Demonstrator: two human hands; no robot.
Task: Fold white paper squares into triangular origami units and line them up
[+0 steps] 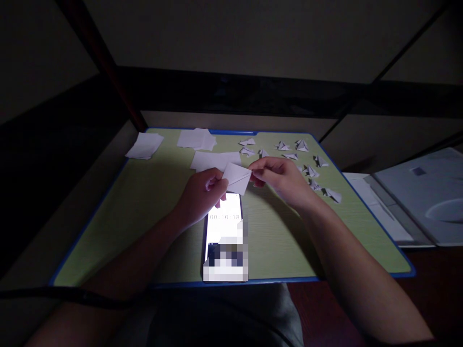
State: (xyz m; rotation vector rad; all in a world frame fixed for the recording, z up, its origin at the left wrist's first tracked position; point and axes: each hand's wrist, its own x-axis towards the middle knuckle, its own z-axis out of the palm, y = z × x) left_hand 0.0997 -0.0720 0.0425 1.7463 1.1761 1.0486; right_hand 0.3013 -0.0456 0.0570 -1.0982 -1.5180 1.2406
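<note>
A small folded square of white paper (237, 177) is held up above the table, turned on its corner, with a diagonal fold edge across its face. My left hand (206, 190) pinches its left corner between thumb and fingers. At the opposite corner, the thumb and index finger of my right hand (277, 176) grip the paper. Below the paper lies a lit phone (223, 226) showing a timer at 00:10:18; its lower part is blurred out. Just behind the paper rest flat white sheets (213, 159), partly covered by my left hand and the folded square.
The green table (144, 212) has a blue rim. Paper stacks lie at the far left (145, 145) and far middle (195, 139). Several folded paper figures (301, 145) are scattered at the right back. A white open box (408, 193) stands beyond the right edge. A dark cable (90, 296) crosses the lower left.
</note>
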